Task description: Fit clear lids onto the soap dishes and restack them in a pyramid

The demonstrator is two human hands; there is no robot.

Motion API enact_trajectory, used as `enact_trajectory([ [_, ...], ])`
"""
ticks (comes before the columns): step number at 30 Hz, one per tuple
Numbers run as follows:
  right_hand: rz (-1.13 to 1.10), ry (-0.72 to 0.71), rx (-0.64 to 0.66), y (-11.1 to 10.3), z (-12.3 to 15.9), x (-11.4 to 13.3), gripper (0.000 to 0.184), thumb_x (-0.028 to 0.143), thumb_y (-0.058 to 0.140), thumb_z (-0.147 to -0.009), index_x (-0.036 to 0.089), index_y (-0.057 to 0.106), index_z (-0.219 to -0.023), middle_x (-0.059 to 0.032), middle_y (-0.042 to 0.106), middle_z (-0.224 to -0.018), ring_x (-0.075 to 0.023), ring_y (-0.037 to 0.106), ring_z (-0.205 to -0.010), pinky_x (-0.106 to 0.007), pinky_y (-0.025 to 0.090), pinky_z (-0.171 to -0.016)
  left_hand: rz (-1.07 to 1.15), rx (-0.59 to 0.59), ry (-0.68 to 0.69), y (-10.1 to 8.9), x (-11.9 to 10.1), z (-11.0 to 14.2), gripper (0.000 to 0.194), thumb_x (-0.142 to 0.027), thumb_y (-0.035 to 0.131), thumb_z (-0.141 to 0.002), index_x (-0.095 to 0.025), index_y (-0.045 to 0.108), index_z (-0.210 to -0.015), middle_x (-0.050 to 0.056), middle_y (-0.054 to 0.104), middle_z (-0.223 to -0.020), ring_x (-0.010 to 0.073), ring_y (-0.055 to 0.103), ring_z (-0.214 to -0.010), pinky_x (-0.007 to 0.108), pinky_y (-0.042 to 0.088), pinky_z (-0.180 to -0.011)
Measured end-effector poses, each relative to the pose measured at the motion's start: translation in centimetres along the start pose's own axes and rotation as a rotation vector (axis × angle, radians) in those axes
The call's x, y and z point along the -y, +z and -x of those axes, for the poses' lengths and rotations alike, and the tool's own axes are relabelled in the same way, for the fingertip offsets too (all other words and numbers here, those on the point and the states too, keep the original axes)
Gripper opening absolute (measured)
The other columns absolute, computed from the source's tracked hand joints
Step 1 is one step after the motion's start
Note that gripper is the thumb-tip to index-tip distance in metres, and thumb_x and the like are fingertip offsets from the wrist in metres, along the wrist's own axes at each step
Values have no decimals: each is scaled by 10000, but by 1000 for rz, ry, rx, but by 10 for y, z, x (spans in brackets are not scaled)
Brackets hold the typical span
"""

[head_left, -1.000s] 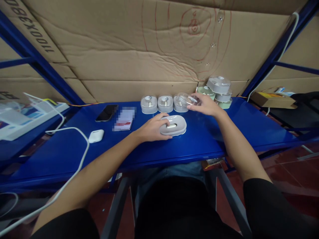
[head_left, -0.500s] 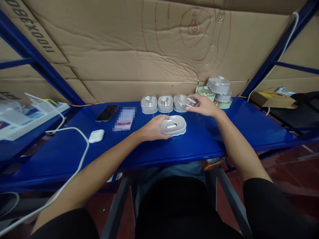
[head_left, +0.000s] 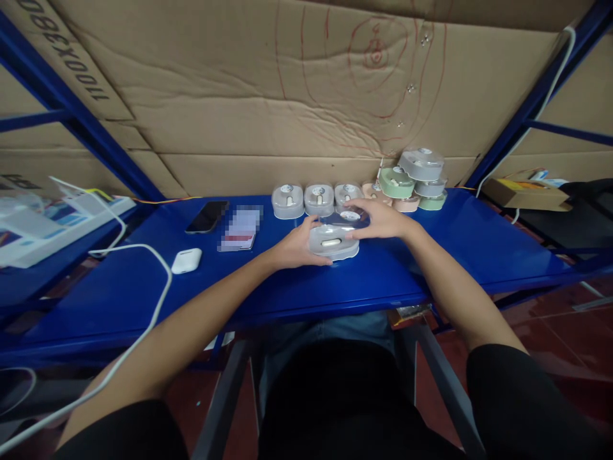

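A grey oval box (head_left: 330, 248) with a small pale bar in its top rests on the blue table (head_left: 383, 275). My left hand (head_left: 297, 245) is wrapped round its left side, thumb at the near edge and fingers at the far one. My right hand (head_left: 382, 220) grips a clear plastic lid (head_left: 348, 218) with a round label, tilted over the back of the box. Whether the lid touches the box I cannot tell. Behind stand three grey lidded boxes (head_left: 288, 203) in a row, the rightmost partly covered by my right hand.
Stacked grey, green and peach boxes (head_left: 422, 166) stand at the back right. Leftward lie a black phone (head_left: 207, 217), a phone with a lit screen (head_left: 241, 230) and a white earbud case (head_left: 186, 260). A white cable (head_left: 163, 297) crosses the left side. Cardboard (head_left: 239, 128) walls the back.
My right hand has brought the clear lid from beside the rightmost box of the row, leftward and nearer, over the grey box. My left hand has stayed on the box.
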State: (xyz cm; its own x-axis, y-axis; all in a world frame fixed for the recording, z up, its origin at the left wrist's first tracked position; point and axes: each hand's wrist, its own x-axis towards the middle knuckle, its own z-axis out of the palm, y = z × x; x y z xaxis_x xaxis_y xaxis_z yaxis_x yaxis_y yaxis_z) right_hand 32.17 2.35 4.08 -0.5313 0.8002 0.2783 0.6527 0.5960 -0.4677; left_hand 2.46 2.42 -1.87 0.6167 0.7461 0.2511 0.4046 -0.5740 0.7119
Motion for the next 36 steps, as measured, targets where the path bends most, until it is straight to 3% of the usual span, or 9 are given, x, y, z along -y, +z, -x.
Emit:
enact_trajectory([
  [7,-26,-117,87,31,-5,8,944,715,917,-732,215,688,-1500,-154,788,-1359,-398,748,-1219,-587,602,-1055,10,-18,-75,0,1,-1,1267,-566,1039,-551,-194,398,-1579,272,574,-1587,517,600,-1475,682,539,-1179],
  [11,-35,-149,91,39,-6,4,938,715,911,-758,274,662,-1547,-144,768,-1424,-407,736,-1290,-608,586,-1113,-57,-3,-60,-5,2,0,1132,-595,1035,-558,-228,482,-1475,218,645,-1498,501,669,-1377,669,588,-1101],
  [16,-9,-158,70,42,-5,2,986,739,901,-764,281,630,-1594,-159,726,-1487,-424,704,-1359,-627,565,-1164,-82,-2,-4,-8,4,-2,1040,-601,1026,-574,-245,524,-1412,184,699,-1420,471,715,-1297,629,607,-1046],
  [21,11,-159,79,43,-4,5,986,726,910,-764,319,614,-1612,-136,741,-1425,-418,717,-1306,-626,589,-1123,-129,-23,43,-10,3,-2,939,-606,1012,-593,-246,581,-1345,156,726,-1365,446,730,-1258,596,612,-1020],
  [30,112,-87,110,38,1,18,1007,742,875,-782,295,590,-1638,-154,721,-1437,-435,717,-1272,-599,610,-1054,-128,-9,21,-10,-4,0,950,-590,1004,-612,-233,580,-1383,172,720,-1398,448,722,-1274,604,605,-1035],
  [36,170,-132,92,37,2,24,986,759,850,-788,282,607,-1616,-145,730,-1377,-408,731,-1205,-567,615,-1027,-89,-3,33,-8,-6,1,930,-559,1007,-612,-235,590,-1378,166,732,-1383,444,733,-1265,605,614,-1036],
])
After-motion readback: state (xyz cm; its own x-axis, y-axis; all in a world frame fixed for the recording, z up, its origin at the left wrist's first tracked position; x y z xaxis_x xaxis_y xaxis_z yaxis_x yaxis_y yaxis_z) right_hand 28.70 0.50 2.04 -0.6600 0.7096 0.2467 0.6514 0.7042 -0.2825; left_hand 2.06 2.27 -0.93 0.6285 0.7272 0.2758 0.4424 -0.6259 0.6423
